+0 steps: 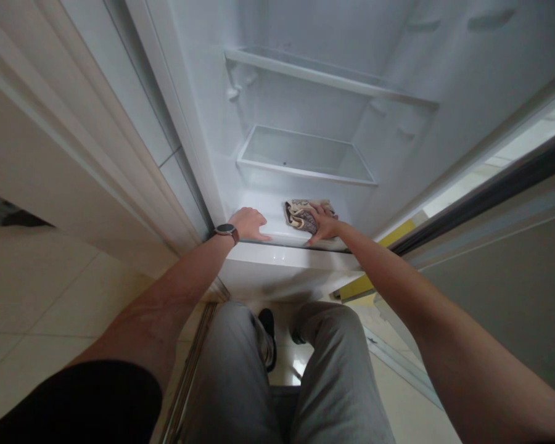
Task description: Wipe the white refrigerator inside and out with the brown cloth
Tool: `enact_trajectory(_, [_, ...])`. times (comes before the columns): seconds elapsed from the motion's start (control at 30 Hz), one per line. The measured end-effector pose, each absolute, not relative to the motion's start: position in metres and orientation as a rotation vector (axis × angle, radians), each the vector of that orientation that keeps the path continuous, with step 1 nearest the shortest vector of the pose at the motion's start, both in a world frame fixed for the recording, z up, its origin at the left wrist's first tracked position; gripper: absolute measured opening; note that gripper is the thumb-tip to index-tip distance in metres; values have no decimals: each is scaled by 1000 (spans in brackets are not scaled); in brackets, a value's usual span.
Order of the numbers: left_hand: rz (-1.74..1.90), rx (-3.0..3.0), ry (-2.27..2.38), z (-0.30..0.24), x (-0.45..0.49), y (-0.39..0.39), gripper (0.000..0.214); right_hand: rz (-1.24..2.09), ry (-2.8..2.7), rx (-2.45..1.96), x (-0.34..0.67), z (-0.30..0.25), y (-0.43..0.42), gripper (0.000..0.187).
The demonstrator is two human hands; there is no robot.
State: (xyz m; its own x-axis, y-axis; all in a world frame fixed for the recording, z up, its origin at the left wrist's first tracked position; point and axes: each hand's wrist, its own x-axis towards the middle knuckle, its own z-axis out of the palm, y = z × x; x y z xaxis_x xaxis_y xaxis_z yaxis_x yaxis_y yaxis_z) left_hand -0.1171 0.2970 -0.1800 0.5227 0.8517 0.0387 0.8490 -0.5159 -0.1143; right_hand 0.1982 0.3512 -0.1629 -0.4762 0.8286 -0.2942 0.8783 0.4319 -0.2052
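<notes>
Cloth [301,216] on fridge shelf [277,229], tiled floor [50,290]

The single camera rides on my head, looking forward and steeply down into the open fridge [300,80]. My left hand [248,223] and right hand [322,225] sit at arm's length in mid-frame. The shelves [305,166] fill the upper centre, my knees [324,345] the bottom centre, and the floor tiles [37,290] the lower left.

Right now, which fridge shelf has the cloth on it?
The lowest shelf, where the right hand presses the cloth; the left hand rests beside it.
</notes>
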Motion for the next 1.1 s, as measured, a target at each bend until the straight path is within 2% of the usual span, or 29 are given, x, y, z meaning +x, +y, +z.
enact_trajectory(1.1, [36, -2615, -1470, -182, -117, 298, 62, -485, 2521, 1523, 196, -159, 348, 151])
